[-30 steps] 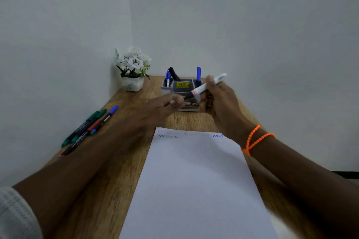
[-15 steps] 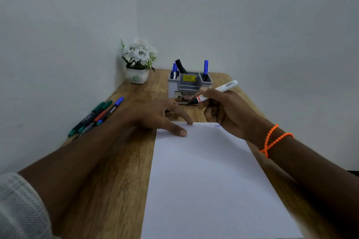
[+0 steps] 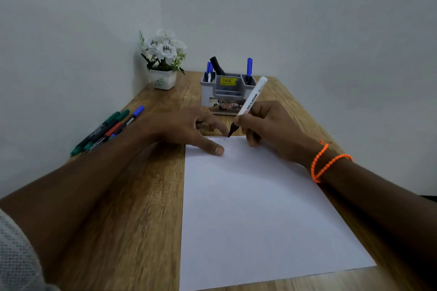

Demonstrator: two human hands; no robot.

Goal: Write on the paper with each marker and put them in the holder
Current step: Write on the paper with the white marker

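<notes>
A white sheet of paper (image 3: pixel 257 208) lies on the wooden table. My right hand (image 3: pixel 269 130) grips a white whiteboard marker (image 3: pixel 251 99), uncapped, its dark tip touching the paper's far edge. My left hand (image 3: pixel 189 130) rests on the paper's far left corner, thumb flat on the sheet. Whether it holds the cap is hidden. A grey holder (image 3: pixel 227 92) stands just behind both hands with blue markers (image 3: pixel 249 66) and a black one (image 3: pixel 217 65) in it. Several green, red and blue markers (image 3: pixel 106 129) lie at the left, beside my left forearm.
A small white pot of white flowers (image 3: pixel 163 61) stands in the far left corner. Walls close the table on the left and at the back. An orange bead bracelet (image 3: pixel 324 163) circles my right wrist.
Both hands came down from in front of the holder. My left hand settled on the paper's corner, and my right hand swung the marker upright and brought its tip to the sheet.
</notes>
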